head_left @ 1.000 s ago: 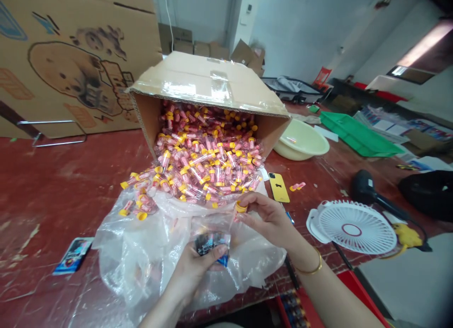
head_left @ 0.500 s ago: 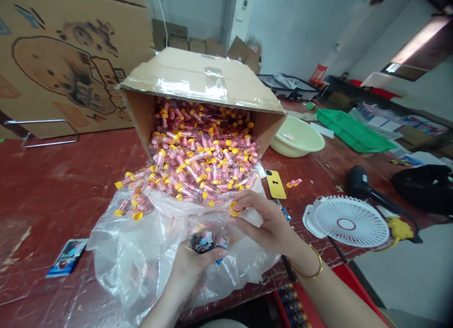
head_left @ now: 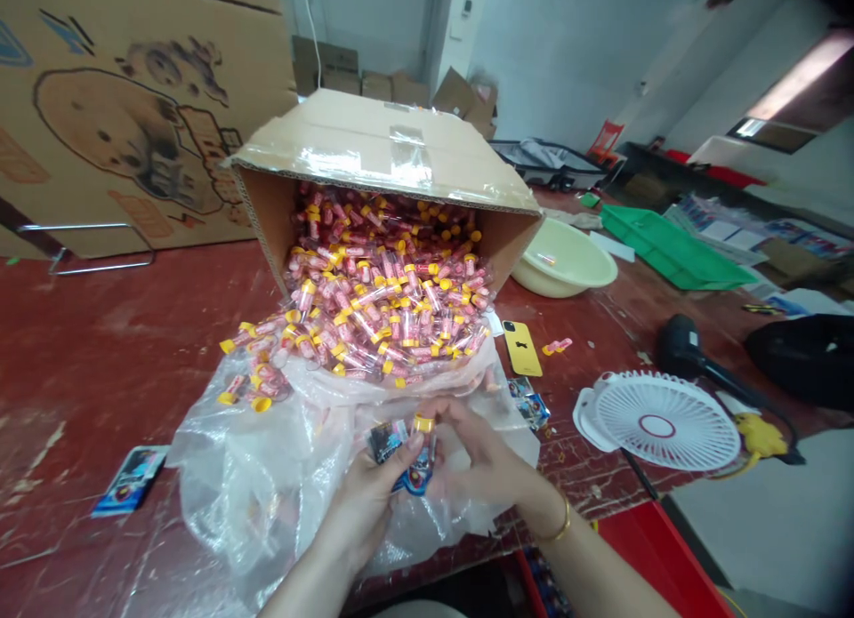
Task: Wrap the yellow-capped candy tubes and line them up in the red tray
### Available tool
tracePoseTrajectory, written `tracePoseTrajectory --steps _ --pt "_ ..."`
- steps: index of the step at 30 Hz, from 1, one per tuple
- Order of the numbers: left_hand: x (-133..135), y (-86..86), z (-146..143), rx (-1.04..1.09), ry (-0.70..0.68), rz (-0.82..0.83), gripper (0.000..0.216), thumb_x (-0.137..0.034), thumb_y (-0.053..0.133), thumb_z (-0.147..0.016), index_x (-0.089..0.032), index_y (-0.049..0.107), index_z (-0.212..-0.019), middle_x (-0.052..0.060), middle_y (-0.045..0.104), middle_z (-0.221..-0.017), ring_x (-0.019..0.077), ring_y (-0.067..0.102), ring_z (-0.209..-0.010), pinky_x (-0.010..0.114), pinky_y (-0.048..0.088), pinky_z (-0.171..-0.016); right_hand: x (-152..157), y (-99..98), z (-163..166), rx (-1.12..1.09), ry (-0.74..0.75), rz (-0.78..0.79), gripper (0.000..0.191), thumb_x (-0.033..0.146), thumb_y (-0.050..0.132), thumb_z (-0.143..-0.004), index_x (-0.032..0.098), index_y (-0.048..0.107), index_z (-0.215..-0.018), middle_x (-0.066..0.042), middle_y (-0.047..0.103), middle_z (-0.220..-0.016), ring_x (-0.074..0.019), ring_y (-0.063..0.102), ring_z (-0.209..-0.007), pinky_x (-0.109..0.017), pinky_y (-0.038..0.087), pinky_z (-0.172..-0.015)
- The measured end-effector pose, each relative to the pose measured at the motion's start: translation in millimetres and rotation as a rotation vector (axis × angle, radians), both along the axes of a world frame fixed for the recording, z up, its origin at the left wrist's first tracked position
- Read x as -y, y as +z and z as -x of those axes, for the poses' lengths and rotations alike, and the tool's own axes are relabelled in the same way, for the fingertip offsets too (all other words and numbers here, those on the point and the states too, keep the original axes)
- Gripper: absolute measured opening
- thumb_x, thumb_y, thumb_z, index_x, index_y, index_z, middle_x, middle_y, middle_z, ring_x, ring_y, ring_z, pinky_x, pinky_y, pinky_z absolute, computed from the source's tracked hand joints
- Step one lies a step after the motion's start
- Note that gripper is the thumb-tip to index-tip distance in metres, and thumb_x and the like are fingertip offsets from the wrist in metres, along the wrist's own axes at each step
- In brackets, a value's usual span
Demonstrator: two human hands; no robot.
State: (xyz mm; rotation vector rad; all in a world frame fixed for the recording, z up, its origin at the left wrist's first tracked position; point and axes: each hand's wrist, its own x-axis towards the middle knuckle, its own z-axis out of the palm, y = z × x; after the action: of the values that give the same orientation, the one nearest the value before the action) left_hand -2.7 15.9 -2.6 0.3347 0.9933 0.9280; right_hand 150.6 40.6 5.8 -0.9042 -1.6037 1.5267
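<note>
My left hand point(head_left: 366, 498) is closed around small shiny blue-and-black packets point(head_left: 385, 442), its thumb pressed on them. Against these packets stands a clear tube with a yellow cap point(head_left: 423, 424), upright between my two hands. My right hand point(head_left: 475, 458) has its fingertips at the cap and the side of this tube; its lower fingers are blurred. Both hands are above a crumpled clear plastic sheet point(head_left: 227, 493). Just beyond them, many yellow-capped tubes with pink contents point(head_left: 380, 307) spill from a cardboard box point(head_left: 374, 147) lying on its side.
On the red table point(head_left: 166, 333), a yellow phone point(head_left: 522, 349) and blue packets point(head_left: 530, 405) lie right of the sheet. A white fan point(head_left: 667, 422), a pale basin point(head_left: 567, 260) and a green tray point(head_left: 673, 249) are farther right. Another blue packet point(head_left: 130, 481) lies left.
My right hand has lowered the yellow cap to the tube at my left hand. The packets in my left hand have shifted slightly and show more clearly.
</note>
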Motion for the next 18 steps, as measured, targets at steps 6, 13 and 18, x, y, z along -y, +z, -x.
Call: tracePoseTrajectory --steps 6,13,18 --pt "-2 5.9 -8 0.020 -0.042 0.023 0.035 -0.039 0.074 -0.070 -0.012 0.070 -0.091 0.010 0.075 -0.073 0.0216 0.070 -0.070 0.027 0.053 -0.061 30 -13.1 13 0.103 -0.187 0.003 0.071 0.012 0.075 -0.059 0.027 0.031 -0.112 -0.005 0.046 -0.107 -0.0161 0.057 -0.083 -0.027 0.051 -0.063" --pt "7 10.1 -4 -0.044 -0.092 -0.066 0.031 -0.031 0.080 -0.062 -0.015 0.072 -0.087 0.007 0.076 -0.079 0.0219 0.068 -0.076 0.027 0.051 -0.069 27 -11.9 14 0.033 -0.249 -0.178 0.061 0.001 0.058 -0.056 0.026 0.027 -0.103 0.000 0.044 -0.093 -0.0153 0.051 -0.082 -0.027 0.047 -0.066" --pt "9 8.8 -5 -0.053 -0.074 -0.049 0.033 -0.030 0.080 -0.062 -0.015 0.072 -0.090 0.008 0.075 -0.082 0.0231 0.067 -0.078 0.028 0.052 -0.066 28 -15.3 14 0.058 -0.264 -0.193 0.061 0.001 0.057 -0.054 0.025 0.027 -0.102 -0.001 0.043 -0.095 -0.0155 0.050 -0.083 -0.029 0.046 -0.070"
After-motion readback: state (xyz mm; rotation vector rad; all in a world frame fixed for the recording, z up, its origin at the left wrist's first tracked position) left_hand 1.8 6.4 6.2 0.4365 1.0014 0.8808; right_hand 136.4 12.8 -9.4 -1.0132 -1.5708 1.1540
